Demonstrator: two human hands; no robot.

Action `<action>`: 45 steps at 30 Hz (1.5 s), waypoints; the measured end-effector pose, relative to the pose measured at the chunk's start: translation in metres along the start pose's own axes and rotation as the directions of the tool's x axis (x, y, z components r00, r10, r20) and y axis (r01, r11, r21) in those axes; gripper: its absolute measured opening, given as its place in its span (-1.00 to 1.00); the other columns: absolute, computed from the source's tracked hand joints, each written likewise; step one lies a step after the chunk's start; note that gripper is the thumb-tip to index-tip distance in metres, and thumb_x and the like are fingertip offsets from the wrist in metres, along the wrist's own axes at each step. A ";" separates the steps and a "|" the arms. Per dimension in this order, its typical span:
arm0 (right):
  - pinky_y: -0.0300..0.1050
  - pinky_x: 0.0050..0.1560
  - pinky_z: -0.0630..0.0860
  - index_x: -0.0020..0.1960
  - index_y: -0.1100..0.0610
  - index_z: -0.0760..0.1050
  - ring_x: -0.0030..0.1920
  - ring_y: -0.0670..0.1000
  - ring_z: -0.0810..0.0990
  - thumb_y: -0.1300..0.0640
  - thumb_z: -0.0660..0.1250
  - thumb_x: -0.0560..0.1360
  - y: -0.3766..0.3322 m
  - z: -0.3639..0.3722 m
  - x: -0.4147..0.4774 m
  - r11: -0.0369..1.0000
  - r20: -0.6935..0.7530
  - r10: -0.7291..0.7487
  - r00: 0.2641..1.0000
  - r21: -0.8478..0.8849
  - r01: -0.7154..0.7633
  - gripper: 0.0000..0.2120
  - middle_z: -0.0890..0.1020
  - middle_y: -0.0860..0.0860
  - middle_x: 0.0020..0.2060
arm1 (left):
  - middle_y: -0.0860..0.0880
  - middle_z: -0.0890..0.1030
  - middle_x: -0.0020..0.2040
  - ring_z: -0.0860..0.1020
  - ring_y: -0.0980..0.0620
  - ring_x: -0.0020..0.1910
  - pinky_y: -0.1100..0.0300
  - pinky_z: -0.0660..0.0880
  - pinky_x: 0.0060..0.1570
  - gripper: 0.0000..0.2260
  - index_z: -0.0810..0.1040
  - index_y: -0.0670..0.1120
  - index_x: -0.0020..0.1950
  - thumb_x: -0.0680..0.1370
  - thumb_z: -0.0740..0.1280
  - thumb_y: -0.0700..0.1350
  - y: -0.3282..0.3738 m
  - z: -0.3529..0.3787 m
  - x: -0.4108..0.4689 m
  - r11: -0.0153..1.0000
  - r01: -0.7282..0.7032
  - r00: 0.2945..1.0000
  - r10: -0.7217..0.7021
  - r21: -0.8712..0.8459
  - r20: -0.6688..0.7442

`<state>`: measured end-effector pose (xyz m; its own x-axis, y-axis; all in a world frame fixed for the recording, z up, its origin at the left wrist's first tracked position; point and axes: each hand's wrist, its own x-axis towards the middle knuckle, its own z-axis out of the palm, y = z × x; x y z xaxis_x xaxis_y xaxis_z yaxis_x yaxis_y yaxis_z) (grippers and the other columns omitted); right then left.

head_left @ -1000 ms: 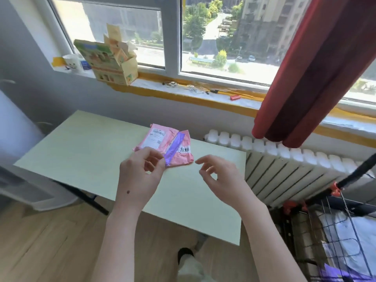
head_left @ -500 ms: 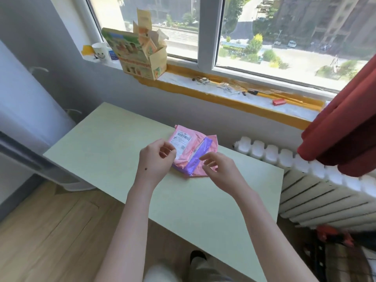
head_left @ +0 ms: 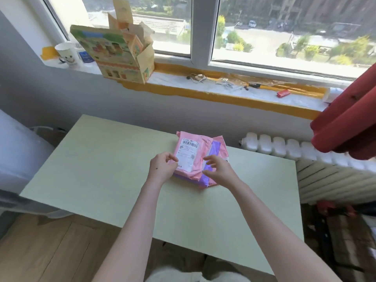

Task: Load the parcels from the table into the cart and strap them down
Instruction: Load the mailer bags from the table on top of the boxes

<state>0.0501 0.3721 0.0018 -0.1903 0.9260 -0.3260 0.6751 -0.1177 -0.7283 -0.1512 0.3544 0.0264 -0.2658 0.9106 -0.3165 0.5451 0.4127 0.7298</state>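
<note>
Green table (head_left: pixel 101 169) under the windowsill (head_left: pixel 223 90); pink parcel (head_left: pixel 191 155) atop purple parcel (head_left: pixel 213 151) near its far edge. My left hand (head_left: pixel 161 168) pinches the pink one; right hand (head_left: pixel 220 173) touches purple, grip unclear.

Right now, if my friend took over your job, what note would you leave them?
Left hand pinches the top pink parcel by its left edge.
Right hand touches the stack's right side; grip unclear.
Beneath: purple parcel, bottom pink parcel, all on the green table.
Cart: dark blur at right.
Done: parcels stacked.
Left: load all three, strap down.
</note>
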 end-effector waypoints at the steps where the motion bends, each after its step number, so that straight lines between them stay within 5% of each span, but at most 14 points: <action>1: -0.12 0.19 0.43 0.34 0.13 0.43 0.15 0.03 0.52 0.21 0.43 0.46 -0.001 0.007 0.005 0.999 0.003 0.038 0.999 0.012 -0.038 -0.53 0.56 0.11 0.16 | -0.06 0.61 -0.08 0.51 0.03 -0.08 0.28 0.33 -0.16 -0.88 0.61 -0.05 -0.10 0.47 0.31 -0.22 -0.005 0.000 0.010 1.000 -0.002 0.999 0.002 0.008 0.037; 8: -0.09 0.11 0.49 0.40 0.16 0.36 0.04 0.01 0.52 0.27 0.42 0.44 0.001 0.036 0.034 0.942 -0.083 0.279 0.957 0.218 -0.256 -0.45 0.53 0.12 0.13 | -0.12 0.57 0.20 0.50 -0.03 0.22 0.29 0.32 -0.05 -0.73 0.55 -0.11 0.20 0.51 0.29 -0.27 -0.025 0.006 0.064 0.998 -0.019 0.975 0.005 0.063 0.220; 12: 0.00 0.12 0.55 0.37 0.16 0.39 -0.02 0.05 0.57 0.30 0.42 0.44 0.007 0.047 0.045 0.829 -0.080 0.446 0.891 0.411 -0.378 -0.47 0.55 0.06 -0.02 | -0.11 0.55 0.27 0.51 -0.05 0.23 0.23 0.39 0.09 -0.57 0.44 -0.12 0.36 0.49 0.28 -0.30 -0.030 0.011 0.084 0.997 -0.014 0.950 -0.013 0.082 0.313; 15: 0.08 0.15 0.56 0.37 0.20 0.39 -0.05 0.07 0.58 0.33 0.41 0.44 0.010 0.051 0.050 0.764 -0.056 0.514 0.856 0.485 -0.427 -0.48 0.54 0.04 -0.09 | -0.08 0.52 0.25 0.52 -0.07 0.20 0.15 0.47 0.00 -0.40 0.26 -0.02 0.49 0.47 0.30 -0.28 -0.033 0.013 0.093 0.998 0.052 0.930 -0.065 0.046 0.362; 21: -0.31 -0.26 0.46 0.28 0.28 0.50 -0.27 -0.09 0.50 0.44 0.31 0.44 0.004 0.051 0.048 0.763 -0.093 0.545 0.833 0.467 -0.447 -0.59 0.54 -0.02 -0.25 | -0.14 0.53 0.28 0.51 -0.12 0.25 -0.02 0.47 0.21 -0.35 0.20 -0.08 0.50 0.46 0.36 -0.24 -0.037 0.015 0.105 0.978 0.202 0.910 -0.167 -0.054 0.380; 27: -0.36 -0.33 0.46 0.22 0.27 0.56 -0.33 -0.13 0.48 0.43 0.34 0.45 -0.004 0.040 0.041 0.784 -0.127 0.498 0.858 0.490 -0.382 -0.65 0.52 -0.04 -0.32 | -0.19 0.59 0.18 0.57 -0.10 0.15 0.04 0.49 0.18 -0.58 0.45 -0.20 0.30 0.46 0.41 -0.31 -0.032 0.009 0.104 0.947 0.218 0.922 -0.120 -0.237 0.367; 32: -0.44 -0.37 0.45 0.19 0.32 0.56 -0.42 -0.23 0.53 0.49 0.35 0.43 -0.016 0.016 0.026 0.792 -0.197 0.418 0.887 0.557 -0.250 -0.66 0.55 0.03 -0.32 | -0.20 0.64 0.02 0.60 -0.09 -0.06 0.11 0.50 -0.09 -0.63 0.51 -0.22 0.23 0.44 0.43 -0.34 -0.014 -0.005 0.096 0.901 0.189 0.929 -0.034 -0.391 0.369; 38: -0.21 -0.08 0.55 0.20 0.34 0.55 -0.28 -0.12 0.58 0.49 0.35 0.44 -0.031 -0.025 0.002 0.725 -0.288 0.346 0.893 0.686 -0.059 -0.66 0.59 0.08 -0.25 | -0.08 0.66 -0.17 0.63 0.07 -0.30 0.23 0.58 -0.27 -0.81 0.54 -0.19 0.09 0.49 0.38 -0.33 0.033 -0.023 0.072 0.740 0.160 0.915 0.137 -0.653 0.380; 45: -0.24 -0.50 0.52 0.15 0.22 0.56 -0.36 -0.10 0.58 0.48 0.26 0.51 -0.059 -0.070 -0.035 0.697 -0.413 0.208 0.887 0.699 0.162 -0.70 0.59 0.08 -0.23 | 0.02 0.69 -0.26 0.59 0.10 -0.34 0.29 0.56 -0.27 -0.90 0.60 -0.15 -0.04 0.53 0.33 -0.32 0.085 -0.027 0.041 0.653 0.058 0.903 0.288 -0.755 0.318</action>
<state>0.0670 0.3712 0.0984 0.2662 0.9446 -0.1919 -0.0585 -0.1829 -0.9814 -0.1372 0.4261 0.0914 0.1697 0.9482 -0.2686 -0.2593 0.3059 0.9161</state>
